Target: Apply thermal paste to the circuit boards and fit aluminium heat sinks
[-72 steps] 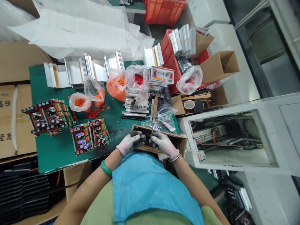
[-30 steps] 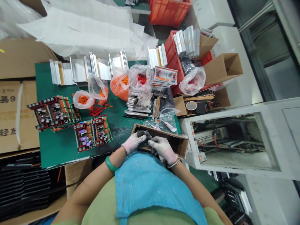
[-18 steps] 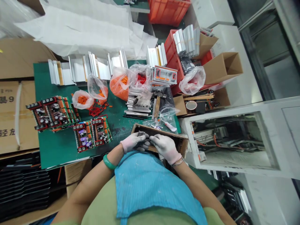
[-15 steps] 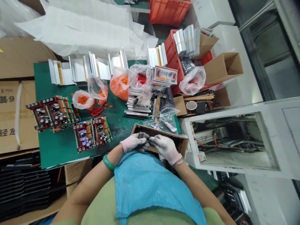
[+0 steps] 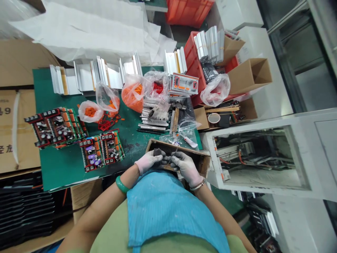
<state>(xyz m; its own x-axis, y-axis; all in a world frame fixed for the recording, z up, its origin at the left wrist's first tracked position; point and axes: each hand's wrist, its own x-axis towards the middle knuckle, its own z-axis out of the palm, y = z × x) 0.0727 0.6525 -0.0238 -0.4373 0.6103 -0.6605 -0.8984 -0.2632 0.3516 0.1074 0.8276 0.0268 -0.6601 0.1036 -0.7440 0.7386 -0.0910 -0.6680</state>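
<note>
My left hand (image 5: 149, 161), in a pale glove, is closed around a small stack of dark, thin parts (image 5: 157, 152) held over a shallow brown cardboard box (image 5: 202, 160) at the table's near edge. My right hand (image 5: 185, 165), also gloved, is curled beside it with fingertips pinched near the stack; what it pinches is too small to name. A green bangle sits on my left wrist, a thin bracelet on my right. A blue apron covers my lap below the hands.
Circuit boards (image 5: 101, 150) and a further pile (image 5: 54, 126) lie on the green mat (image 5: 60, 168). Bags of orange parts (image 5: 133, 95), metal strips (image 5: 152, 121), white aluminium profiles (image 5: 100, 72), red crates (image 5: 193, 61) and an open carton (image 5: 250, 73) crowd the back. A white cabinet (image 5: 263, 154) stands right.
Both hands stayed over the brown box, shifting slightly; the dark stack in my left hand turned a little and my right fingers moved against it. The view drifted slightly.
</note>
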